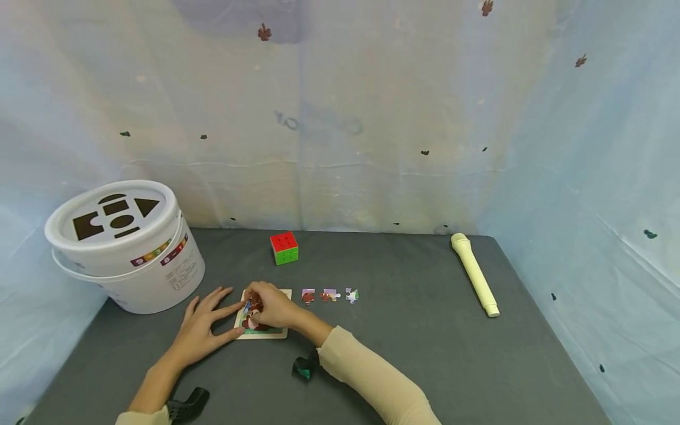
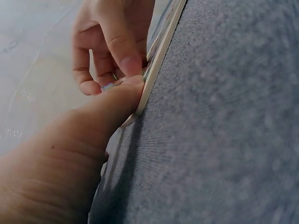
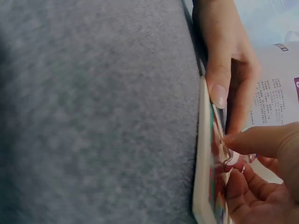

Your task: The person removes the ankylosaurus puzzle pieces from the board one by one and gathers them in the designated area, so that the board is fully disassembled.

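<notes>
A small wooden-rimmed jigsaw puzzle board [image 1: 265, 336] with a colourful picture lies on the dark table. My left hand [image 1: 204, 326] has its fingers spread, its thumb and a fingertip touching the board's left edge. Over the board, my right hand [image 1: 271, 306] pinches a jigsaw piece [image 3: 237, 162] between thumb and fingers; the piece looks tilted off the surface in the right wrist view. Much of the picture is hidden under the right hand. Three loose jigsaw pieces lie in a row right of the board: a left one [image 1: 308, 296], a middle one [image 1: 330, 294] and a right one [image 1: 352, 295].
White stacked buckets [image 1: 183, 268] with a shape-cutout lid stand at the left. Behind the board sits a red and green puzzle cube [image 1: 284, 248]. A pale yellow rod [image 1: 475, 274] with a rounded head lies at the right. Pale curtains surround the table.
</notes>
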A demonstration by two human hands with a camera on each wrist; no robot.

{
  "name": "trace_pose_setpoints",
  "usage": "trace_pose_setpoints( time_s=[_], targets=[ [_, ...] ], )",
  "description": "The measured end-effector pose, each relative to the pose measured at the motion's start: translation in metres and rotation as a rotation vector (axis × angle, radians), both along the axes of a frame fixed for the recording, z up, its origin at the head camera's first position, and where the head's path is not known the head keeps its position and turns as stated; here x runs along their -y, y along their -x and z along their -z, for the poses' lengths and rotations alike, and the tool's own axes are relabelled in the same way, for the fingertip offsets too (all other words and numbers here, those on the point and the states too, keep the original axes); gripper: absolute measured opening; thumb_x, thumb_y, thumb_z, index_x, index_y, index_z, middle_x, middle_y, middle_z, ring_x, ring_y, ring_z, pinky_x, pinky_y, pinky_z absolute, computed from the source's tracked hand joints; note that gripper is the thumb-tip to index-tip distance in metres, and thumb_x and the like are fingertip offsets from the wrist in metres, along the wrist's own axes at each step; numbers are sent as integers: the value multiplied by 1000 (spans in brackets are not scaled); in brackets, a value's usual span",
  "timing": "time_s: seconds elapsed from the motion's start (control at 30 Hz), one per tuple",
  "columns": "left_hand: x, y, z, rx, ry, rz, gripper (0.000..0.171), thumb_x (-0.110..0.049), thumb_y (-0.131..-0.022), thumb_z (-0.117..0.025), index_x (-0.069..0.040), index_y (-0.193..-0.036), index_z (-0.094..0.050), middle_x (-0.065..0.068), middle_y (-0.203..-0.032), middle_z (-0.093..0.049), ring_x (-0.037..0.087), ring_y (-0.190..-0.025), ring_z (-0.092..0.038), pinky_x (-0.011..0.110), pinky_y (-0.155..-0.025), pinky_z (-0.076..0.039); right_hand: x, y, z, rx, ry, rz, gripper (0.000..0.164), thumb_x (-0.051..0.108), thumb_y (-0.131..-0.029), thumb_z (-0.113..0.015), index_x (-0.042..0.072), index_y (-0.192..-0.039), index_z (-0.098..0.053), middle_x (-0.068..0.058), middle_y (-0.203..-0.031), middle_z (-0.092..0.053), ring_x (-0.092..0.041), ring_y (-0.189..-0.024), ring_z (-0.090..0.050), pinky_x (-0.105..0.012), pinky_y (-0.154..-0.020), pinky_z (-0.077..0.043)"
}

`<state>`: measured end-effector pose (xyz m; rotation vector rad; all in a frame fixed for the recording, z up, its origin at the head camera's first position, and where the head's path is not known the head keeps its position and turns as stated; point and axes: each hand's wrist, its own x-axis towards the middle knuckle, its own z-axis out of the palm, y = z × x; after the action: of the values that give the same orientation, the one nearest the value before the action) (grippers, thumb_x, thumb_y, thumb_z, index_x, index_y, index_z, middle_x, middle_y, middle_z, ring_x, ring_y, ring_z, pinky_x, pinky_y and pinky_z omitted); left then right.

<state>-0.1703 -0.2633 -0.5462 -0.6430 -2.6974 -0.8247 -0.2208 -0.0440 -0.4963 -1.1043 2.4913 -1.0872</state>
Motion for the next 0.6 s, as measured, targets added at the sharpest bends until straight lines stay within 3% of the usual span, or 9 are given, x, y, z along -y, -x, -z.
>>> trace_pose_setpoints(
  time_s=[0.37,0.6],
  targets=[
    [-6,-1,0,14,-94,78,51,-31,-84,-81,-7,-128,-69,18,-146,-52,46,-139,-33,81,-102,-4,0,1,9,106,151,108,21,-11,-89,-65,-1,-107,-61,-6,-87,-61,-2,-72,-51,-13,-65,-45],
    [-6,0,0,30,-123,73,51,-31,-83,-82,-9,-127,-69,17,-145,-53,45,-137,-35,79,-104,-2,-1,4,9,191,226,121,14,-11,-92,-63,-3,-103,-62,-5,-84,-58,-4,-71,-51,-15,-65,-45]
  ],
)
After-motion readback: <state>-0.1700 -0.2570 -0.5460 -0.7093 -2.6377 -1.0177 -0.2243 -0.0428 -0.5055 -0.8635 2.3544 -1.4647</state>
